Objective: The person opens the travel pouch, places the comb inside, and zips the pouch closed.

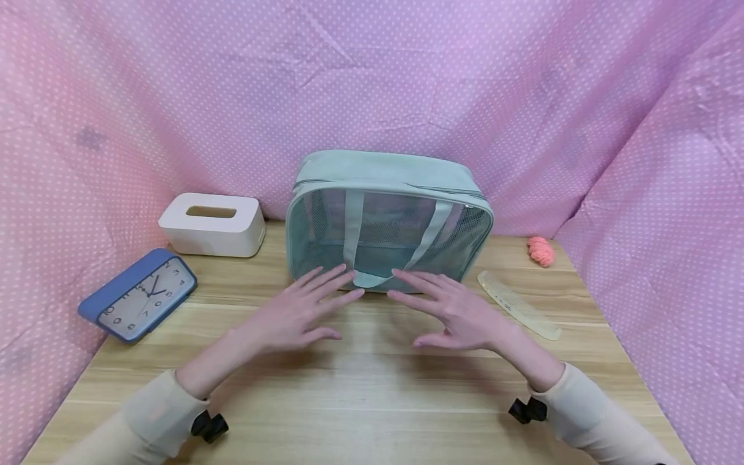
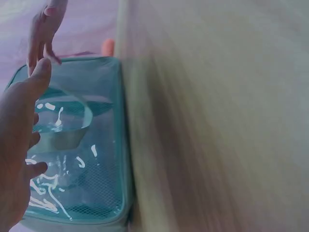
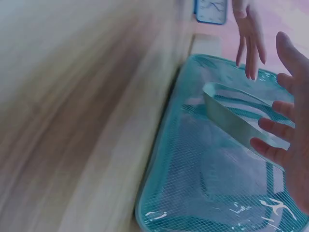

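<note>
A pale green toiletry bag (image 1: 383, 168) with a clear front panel stands upright at the back middle of the table. Its strap handle (image 1: 372, 279) hangs down over the front. My left hand (image 1: 299, 307) is held before the bag's lower left with fingers spread and straight. Opposite it, my right hand (image 1: 456, 310) spreads its fingers before the lower right. Neither palm holds anything. In the left wrist view the bag (image 2: 91, 169) lies beyond the left hand (image 2: 17, 150); the right wrist view shows the handle (image 3: 231, 121) near the right hand (image 3: 294, 130).
On the left are a white tissue box (image 1: 215, 239) and a blue alarm clock (image 1: 139, 294). To the right lie a pale comb (image 1: 517, 307) and a small coral-pink bundle (image 1: 541, 251). Pink dotted cloth (image 1: 383, 77) walls the wooden table (image 1: 360, 413) at back and sides.
</note>
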`<state>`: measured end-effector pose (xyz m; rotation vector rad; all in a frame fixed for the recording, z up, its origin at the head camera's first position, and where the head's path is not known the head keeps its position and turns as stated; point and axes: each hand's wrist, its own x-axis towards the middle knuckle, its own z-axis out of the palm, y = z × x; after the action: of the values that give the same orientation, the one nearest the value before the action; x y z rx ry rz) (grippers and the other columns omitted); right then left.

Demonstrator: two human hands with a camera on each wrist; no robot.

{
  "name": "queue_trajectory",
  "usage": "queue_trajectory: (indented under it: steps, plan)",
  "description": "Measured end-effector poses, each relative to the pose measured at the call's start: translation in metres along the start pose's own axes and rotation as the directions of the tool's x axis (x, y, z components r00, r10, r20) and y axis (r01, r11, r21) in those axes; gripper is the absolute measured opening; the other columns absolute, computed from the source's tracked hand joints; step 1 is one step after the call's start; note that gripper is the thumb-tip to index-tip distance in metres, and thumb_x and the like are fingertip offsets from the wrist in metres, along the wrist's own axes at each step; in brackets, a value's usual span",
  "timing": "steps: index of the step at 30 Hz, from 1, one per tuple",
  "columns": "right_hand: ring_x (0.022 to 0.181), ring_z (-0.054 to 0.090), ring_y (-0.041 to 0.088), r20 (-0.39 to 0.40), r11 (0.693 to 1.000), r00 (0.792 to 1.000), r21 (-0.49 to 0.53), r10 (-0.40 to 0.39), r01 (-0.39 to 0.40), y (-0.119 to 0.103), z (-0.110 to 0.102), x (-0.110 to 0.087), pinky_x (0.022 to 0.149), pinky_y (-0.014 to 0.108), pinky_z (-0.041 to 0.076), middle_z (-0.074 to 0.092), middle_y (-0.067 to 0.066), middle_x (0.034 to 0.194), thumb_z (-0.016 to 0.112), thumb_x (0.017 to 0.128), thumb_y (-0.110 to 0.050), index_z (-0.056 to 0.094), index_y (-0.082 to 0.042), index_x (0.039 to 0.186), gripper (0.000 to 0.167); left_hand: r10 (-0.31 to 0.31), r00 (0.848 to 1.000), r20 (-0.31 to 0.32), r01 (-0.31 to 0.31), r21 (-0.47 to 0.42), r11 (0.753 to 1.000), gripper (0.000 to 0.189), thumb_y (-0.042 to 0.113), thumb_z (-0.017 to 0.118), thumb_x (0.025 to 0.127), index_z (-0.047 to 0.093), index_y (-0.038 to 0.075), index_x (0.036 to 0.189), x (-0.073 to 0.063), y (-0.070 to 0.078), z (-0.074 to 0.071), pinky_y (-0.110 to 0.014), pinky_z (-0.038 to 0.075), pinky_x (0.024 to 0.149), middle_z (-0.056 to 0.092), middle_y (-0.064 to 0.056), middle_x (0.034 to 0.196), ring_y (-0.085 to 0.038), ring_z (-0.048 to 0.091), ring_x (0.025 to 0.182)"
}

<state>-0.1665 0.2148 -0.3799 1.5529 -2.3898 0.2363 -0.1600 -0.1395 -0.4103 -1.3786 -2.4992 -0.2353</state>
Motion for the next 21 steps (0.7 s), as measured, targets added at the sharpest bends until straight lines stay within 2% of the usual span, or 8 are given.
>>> queue_trajectory:
  steps: [3,5,8,10,12,15,18,21]
  plan:
    - [0.143,0.05,0.025,-0.104,1.0,0.995,0.012,-0.01,0.011,0.004,-0.005,0.003,0.109,0.048,0.052,0.039,0.007,0.166,0.048,0.099,-0.068,0.048,-0.019,0.155,0.074,-0.018,0.995,-0.094,0.015,-0.025,1.0,0.08,0.048,0.069,0.095,0.032,0.027,0.162,0.003,-0.002,-0.006,-0.055,0.035,0.122,0.036,-0.008,0.168,-0.029,0.031,0.157]
    - [0.138,0.055,0.025,-0.177,0.999,0.984,0.027,-0.016,0.021,0.007,-0.008,0.004,0.107,0.046,0.053,0.046,0.008,0.161,0.05,0.1,-0.066,0.052,-0.017,0.151,0.071,-0.031,0.986,-0.164,0.022,-0.053,0.998,0.076,0.045,0.071,0.094,0.038,0.023,0.16,0.005,-0.004,-0.01,-0.053,0.038,0.121,0.04,-0.008,0.165,-0.029,0.036,0.154]
    - [0.132,0.06,0.027,-0.27,0.998,0.963,0.055,-0.017,0.034,0.012,-0.013,0.007,0.105,0.039,0.052,0.054,0.01,0.154,0.054,0.1,-0.061,0.059,-0.013,0.146,0.066,-0.053,0.962,-0.267,0.029,-0.093,0.995,0.072,0.04,0.074,0.093,0.044,0.02,0.157,0.009,-0.006,-0.015,-0.048,0.04,0.121,0.048,-0.008,0.16,-0.027,0.044,0.149]
    - [0.129,0.061,0.029,-0.322,0.995,0.947,0.085,-0.018,0.048,0.015,-0.018,0.009,0.108,0.032,0.05,0.057,0.013,0.15,0.057,0.101,-0.056,0.061,-0.008,0.142,0.064,-0.069,0.939,-0.336,0.03,-0.12,0.992,0.07,0.035,0.075,0.093,0.047,0.019,0.155,0.011,-0.008,-0.018,-0.046,0.042,0.12,0.053,-0.01,0.156,-0.027,0.049,0.144]
    - [0.126,0.062,0.03,-0.375,0.992,0.927,0.11,-0.021,0.067,0.018,-0.022,0.011,0.111,0.026,0.046,0.061,0.017,0.144,0.06,0.101,-0.051,0.064,-0.003,0.137,0.06,-0.086,0.909,-0.409,0.029,-0.144,0.989,0.064,0.033,0.073,0.095,0.05,0.017,0.153,0.014,-0.009,-0.021,-0.043,0.044,0.118,0.058,-0.011,0.151,-0.027,0.054,0.139]
    - [0.124,0.062,0.032,-0.459,0.985,0.888,0.151,-0.007,0.085,0.022,-0.029,0.013,0.115,0.023,0.043,0.064,0.024,0.135,0.063,0.101,-0.045,0.066,0.004,0.132,0.058,-0.103,0.843,-0.528,0.013,-0.172,0.985,0.052,0.031,0.068,0.1,0.057,0.011,0.146,0.019,-0.011,-0.024,-0.036,0.048,0.113,0.064,-0.012,0.141,-0.029,0.061,0.129]
    - [0.123,0.062,0.03,-0.555,0.979,0.83,0.194,0.051,0.07,0.026,-0.036,0.015,0.113,0.024,0.046,0.066,0.028,0.128,0.065,0.1,-0.043,0.067,0.006,0.128,0.057,-0.129,0.766,-0.63,0.007,-0.194,0.981,0.044,0.031,0.063,0.103,0.064,0.005,0.138,0.025,-0.014,-0.028,-0.027,0.05,0.107,0.068,-0.013,0.133,-0.029,0.065,0.119]
    - [0.12,0.064,0.023,-0.643,0.965,0.753,0.26,0.144,0.037,0.032,-0.041,0.014,0.107,0.024,0.049,0.068,0.028,0.123,0.068,0.098,-0.045,0.069,0.008,0.123,0.059,-0.173,0.7,-0.693,0.016,-0.226,0.974,0.037,0.024,0.066,0.102,0.067,0.001,0.131,0.03,-0.016,-0.032,-0.022,0.049,0.103,0.07,-0.015,0.126,-0.031,0.065,0.113]
